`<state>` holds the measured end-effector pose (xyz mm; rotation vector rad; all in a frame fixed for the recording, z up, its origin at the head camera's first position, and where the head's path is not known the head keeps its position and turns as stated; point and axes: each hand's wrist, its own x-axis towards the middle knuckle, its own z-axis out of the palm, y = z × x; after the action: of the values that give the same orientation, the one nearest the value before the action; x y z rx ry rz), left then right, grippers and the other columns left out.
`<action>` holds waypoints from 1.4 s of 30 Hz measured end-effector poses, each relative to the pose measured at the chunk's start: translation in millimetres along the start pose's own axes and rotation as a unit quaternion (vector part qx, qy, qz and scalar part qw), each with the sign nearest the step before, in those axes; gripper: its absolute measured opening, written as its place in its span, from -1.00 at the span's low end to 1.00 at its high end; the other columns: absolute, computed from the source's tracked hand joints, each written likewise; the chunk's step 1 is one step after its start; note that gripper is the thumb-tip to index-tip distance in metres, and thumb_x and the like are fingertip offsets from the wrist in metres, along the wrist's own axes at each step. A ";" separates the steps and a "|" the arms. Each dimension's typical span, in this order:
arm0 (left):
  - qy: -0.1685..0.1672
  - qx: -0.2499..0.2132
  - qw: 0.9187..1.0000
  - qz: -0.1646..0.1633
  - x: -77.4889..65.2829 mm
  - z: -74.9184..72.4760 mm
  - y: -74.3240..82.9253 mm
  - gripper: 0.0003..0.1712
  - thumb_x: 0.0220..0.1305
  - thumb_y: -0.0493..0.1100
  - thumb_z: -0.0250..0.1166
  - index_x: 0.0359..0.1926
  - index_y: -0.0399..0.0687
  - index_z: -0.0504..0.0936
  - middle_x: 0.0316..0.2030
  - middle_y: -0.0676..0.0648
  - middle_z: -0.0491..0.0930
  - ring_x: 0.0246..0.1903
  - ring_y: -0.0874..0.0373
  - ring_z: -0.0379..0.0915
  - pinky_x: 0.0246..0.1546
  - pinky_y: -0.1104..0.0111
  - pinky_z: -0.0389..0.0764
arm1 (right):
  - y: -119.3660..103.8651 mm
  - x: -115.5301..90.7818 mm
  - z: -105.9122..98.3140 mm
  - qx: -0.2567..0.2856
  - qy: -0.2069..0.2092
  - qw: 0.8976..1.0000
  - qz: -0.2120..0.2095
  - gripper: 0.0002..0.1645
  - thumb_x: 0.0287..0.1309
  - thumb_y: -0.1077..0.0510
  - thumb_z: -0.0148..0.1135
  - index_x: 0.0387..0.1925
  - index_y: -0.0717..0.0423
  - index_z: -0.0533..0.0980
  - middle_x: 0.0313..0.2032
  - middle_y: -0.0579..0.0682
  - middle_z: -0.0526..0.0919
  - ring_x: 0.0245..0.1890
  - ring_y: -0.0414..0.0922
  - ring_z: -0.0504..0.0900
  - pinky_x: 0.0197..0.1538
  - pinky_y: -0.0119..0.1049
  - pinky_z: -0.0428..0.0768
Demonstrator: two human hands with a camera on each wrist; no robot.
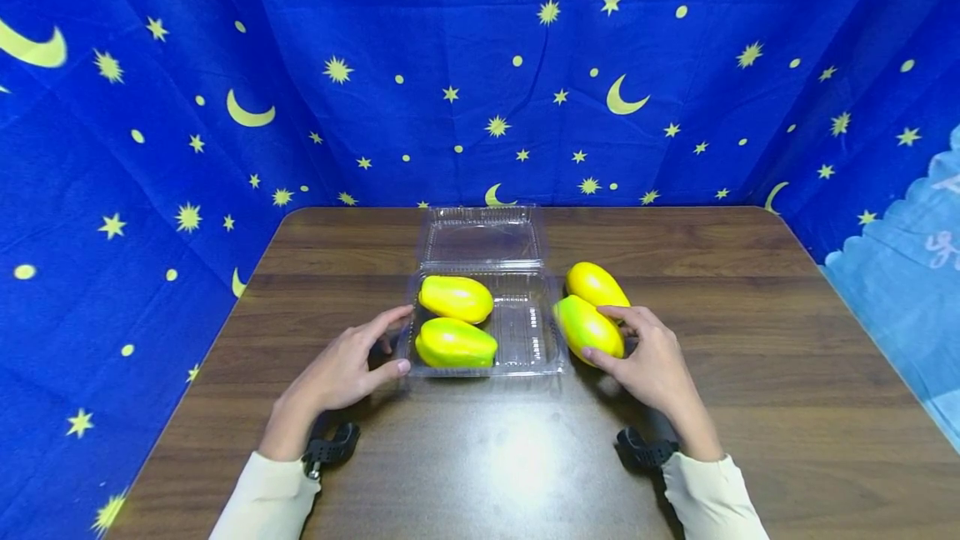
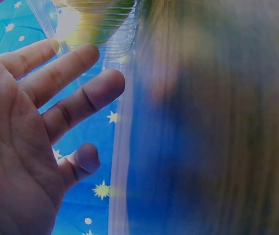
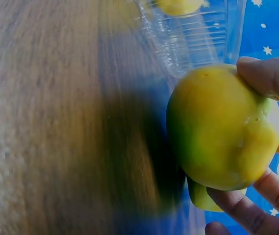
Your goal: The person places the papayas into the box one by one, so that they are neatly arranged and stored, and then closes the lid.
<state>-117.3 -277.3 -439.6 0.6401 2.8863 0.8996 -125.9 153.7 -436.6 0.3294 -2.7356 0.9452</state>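
Note:
In the head view my right hand (image 1: 654, 367) grips a yellow-green papaya (image 1: 587, 330) just right of the clear plastic box (image 1: 519, 333). The right wrist view shows that papaya (image 3: 213, 127) between the thumb and fingers. Close behind it lies another papaya (image 1: 594, 282), partly covered by the hand in the head view. Two more papayas lie in the box's left half, a yellow one (image 1: 456, 299) behind a greener one (image 1: 455, 343). My left hand (image 1: 339, 371) is at the box's left side, its spread fingers and thumb right at the rim and holding nothing.
The box's hinged lid (image 1: 483, 242) lies folded back toward the table's far edge. Everything sits on a brown wood-grain table (image 1: 750, 357). A blue curtain (image 1: 420, 40) with moons and stars hangs behind and beside it.

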 end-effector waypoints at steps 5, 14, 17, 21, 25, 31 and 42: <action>0.000 0.000 1.000 -0.001 0.1 0.0 -0.5 -0.18 0.35 0.18 0.29 0.52 0.24 0.17 0.33 0.07 0.49 -0.07 0.20 0.51 -0.07 0.15 0.57 | 2.2 0.3 -1.5 0.026 0.013 1.000 0.006 -0.27 -0.13 0.01 0.64 0.14 0.07 0.60 0.00 0.15 0.64 -0.17 0.05 0.68 -0.10 0.02 0.66; -0.001 -0.004 1.000 0.006 -0.1 1.6 -1.1 -0.17 0.34 0.18 0.29 0.53 0.23 0.17 0.33 0.06 0.49 -0.08 0.21 0.52 -0.09 0.17 0.57 | 4.6 -0.5 -9.4 0.060 0.021 0.998 0.012 -0.27 -0.12 0.06 0.64 0.15 0.08 0.58 0.02 0.13 0.63 -0.13 0.08 0.72 -0.11 0.01 0.71; -0.005 -0.007 1.000 0.004 -0.3 1.9 -0.4 -0.16 0.34 0.23 0.28 0.53 0.23 0.16 0.33 0.06 0.49 -0.08 0.20 0.52 -0.09 0.18 0.57 | 4.5 -1.7 -11.8 0.049 0.027 0.998 0.014 -0.26 -0.13 0.06 0.64 0.16 0.07 0.58 0.02 0.12 0.63 -0.13 0.07 0.72 -0.10 0.01 0.70; -0.002 -0.008 1.000 0.011 0.4 1.6 -0.1 -0.16 0.34 0.21 0.28 0.53 0.21 0.16 0.32 0.05 0.51 -0.09 0.19 0.53 -0.12 0.20 0.57 | 1.7 -1.9 -11.3 0.054 0.032 0.998 0.014 -0.27 -0.11 0.07 0.63 0.15 0.09 0.58 0.02 0.14 0.63 -0.12 0.11 0.72 -0.10 0.05 0.70; 0.001 -0.007 1.000 0.011 0.4 1.0 0.5 -0.17 0.34 0.17 0.30 0.53 0.22 0.17 0.31 0.04 0.51 -0.09 0.19 0.53 -0.10 0.17 0.57 | -0.8 -1.4 -9.9 0.059 0.038 0.997 0.019 -0.29 -0.10 0.07 0.62 0.15 0.08 0.58 0.03 0.15 0.62 -0.10 0.14 0.71 -0.09 0.07 0.70; 0.004 -0.003 1.000 0.009 -1.8 0.8 0.5 -0.16 0.34 0.14 0.31 0.53 0.23 0.15 0.30 0.04 0.52 -0.10 0.17 0.53 -0.13 0.19 0.55 | -1.9 0.5 -10.5 0.064 0.057 0.996 0.020 -0.30 -0.09 0.07 0.62 0.16 0.06 0.59 0.04 0.15 0.62 -0.10 0.15 0.71 -0.10 0.10 0.70; 0.001 -0.007 1.000 0.010 -1.6 -0.2 0.3 -0.16 0.34 0.15 0.30 0.53 0.21 0.16 0.33 0.02 0.50 -0.10 0.18 0.53 -0.10 0.17 0.57 | -16.0 14.6 -8.8 0.083 0.098 0.992 -0.016 -0.27 -0.17 0.10 0.65 0.14 0.02 0.61 0.04 0.05 0.64 -0.13 0.00 0.69 -0.13 -0.26 0.66</action>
<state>-115.8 -277.8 -439.3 0.6687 2.8776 0.9223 -134.0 144.9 -416.6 0.2906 -2.4744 1.1361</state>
